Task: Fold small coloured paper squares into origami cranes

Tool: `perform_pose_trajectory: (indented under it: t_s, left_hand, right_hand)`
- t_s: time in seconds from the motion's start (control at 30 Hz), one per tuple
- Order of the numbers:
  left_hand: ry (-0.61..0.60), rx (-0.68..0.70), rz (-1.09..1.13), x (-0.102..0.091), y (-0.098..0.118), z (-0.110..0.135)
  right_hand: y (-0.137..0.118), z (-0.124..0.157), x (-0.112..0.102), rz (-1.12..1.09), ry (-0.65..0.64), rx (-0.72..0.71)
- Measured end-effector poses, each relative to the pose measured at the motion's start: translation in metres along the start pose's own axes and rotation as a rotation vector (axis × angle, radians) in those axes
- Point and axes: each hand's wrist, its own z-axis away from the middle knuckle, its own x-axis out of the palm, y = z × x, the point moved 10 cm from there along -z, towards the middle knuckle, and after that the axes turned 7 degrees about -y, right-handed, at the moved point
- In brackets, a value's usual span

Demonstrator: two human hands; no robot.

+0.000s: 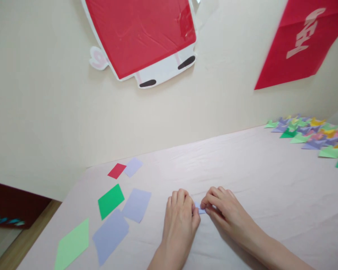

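Between my two hands lies a small piece of folded lavender paper [200, 210] on the pale cloth, mostly covered by my fingers. My left hand [180, 215] grips its left end, fingers curled and thumb pressed in beside them. At the other end, my right hand [224, 206] pinches the paper between thumb and fingertips. Only a short strip shows in the gap, so its full folded shape is hidden.
Loose paper sheets lie to the left: red [117, 171], dark green [110, 201], light green [72, 245] and several lavender ones [111, 236]. Many folded paper figures [300, 138] stand at the far right. A wall [59, 93] with red decorations [146, 33] borders the table [169, 161].
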Motion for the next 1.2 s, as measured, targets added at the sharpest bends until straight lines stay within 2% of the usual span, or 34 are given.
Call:
perform_pose_trajectory:
  t_s: [0.4, 0.8, 1.0, 1.2]
  left_hand:
    - [0.026, -0.009, -0.029, 0.002, -0.001, -0.001]
    - [0.013, -0.031, -0.022, 0.001, 0.000, -0.002]
    - [0.032, -0.023, 0.086, -0.003, -0.004, 0.001]
    - [0.029, 0.025, 0.160, -0.005, -0.003, 0.003]
  right_hand:
    - [-0.001, -0.001, -0.003, -0.044, 0.009, 0.069]
    - [0.001, -0.001, -0.001, -0.014, 0.063, 0.055]
    - [-0.003, 0.000, -0.004, -0.024, 0.071, 0.073]
    - [-0.009, -0.001, -0.006, 0.017, 0.133, 0.091]
